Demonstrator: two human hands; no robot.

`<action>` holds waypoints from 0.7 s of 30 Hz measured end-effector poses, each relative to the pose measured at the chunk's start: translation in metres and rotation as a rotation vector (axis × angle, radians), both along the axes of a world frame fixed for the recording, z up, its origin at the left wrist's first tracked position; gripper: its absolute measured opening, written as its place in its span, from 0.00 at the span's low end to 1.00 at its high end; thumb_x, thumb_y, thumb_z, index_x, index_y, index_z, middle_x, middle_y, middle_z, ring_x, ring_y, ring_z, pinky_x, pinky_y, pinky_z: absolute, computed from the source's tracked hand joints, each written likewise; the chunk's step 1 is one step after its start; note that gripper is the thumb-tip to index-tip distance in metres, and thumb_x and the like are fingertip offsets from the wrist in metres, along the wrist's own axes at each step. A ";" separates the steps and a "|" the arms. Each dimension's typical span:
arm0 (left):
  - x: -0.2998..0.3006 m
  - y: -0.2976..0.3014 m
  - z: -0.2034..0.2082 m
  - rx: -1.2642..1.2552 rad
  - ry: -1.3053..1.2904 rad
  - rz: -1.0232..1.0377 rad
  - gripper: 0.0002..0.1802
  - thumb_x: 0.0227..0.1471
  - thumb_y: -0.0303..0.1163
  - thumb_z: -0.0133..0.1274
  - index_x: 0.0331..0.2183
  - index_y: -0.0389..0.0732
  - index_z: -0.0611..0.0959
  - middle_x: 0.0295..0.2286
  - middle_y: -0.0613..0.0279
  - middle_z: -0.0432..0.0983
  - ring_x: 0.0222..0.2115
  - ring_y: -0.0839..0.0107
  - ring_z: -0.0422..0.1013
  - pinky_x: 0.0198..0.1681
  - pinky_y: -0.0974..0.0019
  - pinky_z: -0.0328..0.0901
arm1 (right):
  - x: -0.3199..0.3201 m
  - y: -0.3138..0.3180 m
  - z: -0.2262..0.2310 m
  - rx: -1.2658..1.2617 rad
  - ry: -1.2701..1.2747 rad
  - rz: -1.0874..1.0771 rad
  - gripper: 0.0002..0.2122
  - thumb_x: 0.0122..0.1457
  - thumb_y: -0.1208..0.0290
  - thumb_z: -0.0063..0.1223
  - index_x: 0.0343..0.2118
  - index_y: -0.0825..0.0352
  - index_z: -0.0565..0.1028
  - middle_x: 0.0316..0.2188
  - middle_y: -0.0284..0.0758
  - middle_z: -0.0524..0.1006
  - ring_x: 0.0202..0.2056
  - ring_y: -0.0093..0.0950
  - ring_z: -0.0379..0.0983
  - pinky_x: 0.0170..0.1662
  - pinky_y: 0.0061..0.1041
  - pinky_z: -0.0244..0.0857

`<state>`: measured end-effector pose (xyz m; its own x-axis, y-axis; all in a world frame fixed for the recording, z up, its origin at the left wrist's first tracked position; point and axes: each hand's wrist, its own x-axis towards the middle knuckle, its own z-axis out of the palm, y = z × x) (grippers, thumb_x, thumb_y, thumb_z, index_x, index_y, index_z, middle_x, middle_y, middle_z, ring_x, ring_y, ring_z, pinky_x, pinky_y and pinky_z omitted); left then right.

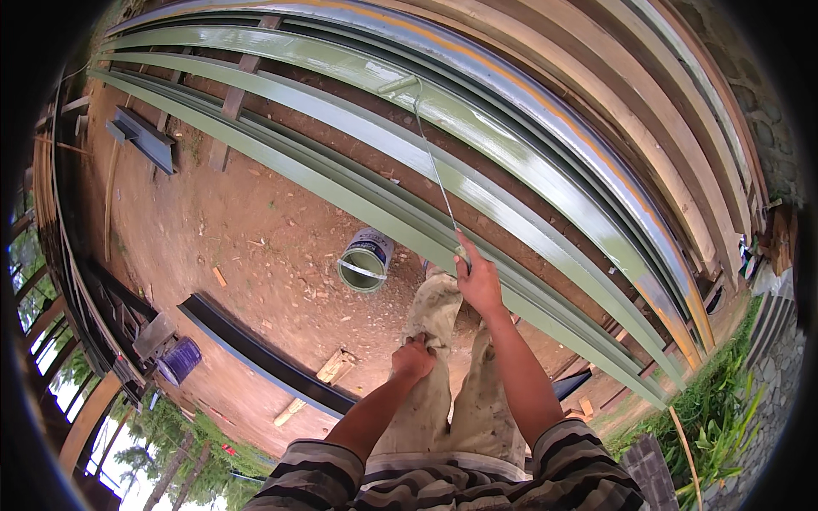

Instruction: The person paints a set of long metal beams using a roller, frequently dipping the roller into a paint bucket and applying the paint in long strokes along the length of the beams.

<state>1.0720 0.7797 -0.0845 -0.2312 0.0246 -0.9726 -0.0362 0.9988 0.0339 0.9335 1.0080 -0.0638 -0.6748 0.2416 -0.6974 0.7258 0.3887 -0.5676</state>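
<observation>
My right hand is closed round the handle of a paint roller. Its long thin metal rod reaches away from me over the nearer beams. The roller's green-coated head rests on a wide green metal beam, where the paint shines wet in patches. My left hand is closed against the thigh of my stained light trousers; whether its curled fingers grip cloth or something else is hidden. On the ground just beyond my feet, a paint bucket with green-coated insides lies nearest to my right hand.
More green beams run side by side across dark crosspieces. Beyond them lie a grey-and-orange metal beam and brown timbers. On the dirt are a dark channel piece, a short steel offcut and a purple bucket.
</observation>
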 end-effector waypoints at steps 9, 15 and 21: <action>0.006 0.014 0.006 -0.005 0.004 -0.067 0.31 0.58 0.52 0.47 0.59 0.48 0.70 0.53 0.43 0.73 0.50 0.46 0.75 0.53 0.45 0.69 | 0.083 0.063 0.021 0.031 -0.014 -0.043 0.28 0.64 0.71 0.52 0.67 0.42 0.64 0.35 0.51 0.81 0.35 0.55 0.76 0.45 0.50 0.70; 0.016 0.014 0.008 0.007 0.027 -0.049 0.31 0.57 0.51 0.48 0.58 0.48 0.71 0.53 0.43 0.72 0.50 0.46 0.75 0.53 0.45 0.69 | 0.091 0.048 0.008 0.016 0.182 -0.068 0.27 0.64 0.71 0.51 0.67 0.46 0.65 0.37 0.53 0.80 0.33 0.54 0.77 0.43 0.49 0.69; 0.023 0.002 0.001 -0.006 0.013 0.010 0.32 0.57 0.52 0.47 0.59 0.48 0.70 0.53 0.44 0.72 0.50 0.47 0.75 0.53 0.46 0.69 | 0.007 -0.001 0.007 -0.087 0.089 -0.056 0.26 0.64 0.70 0.52 0.66 0.48 0.66 0.27 0.54 0.78 0.28 0.54 0.76 0.39 0.49 0.68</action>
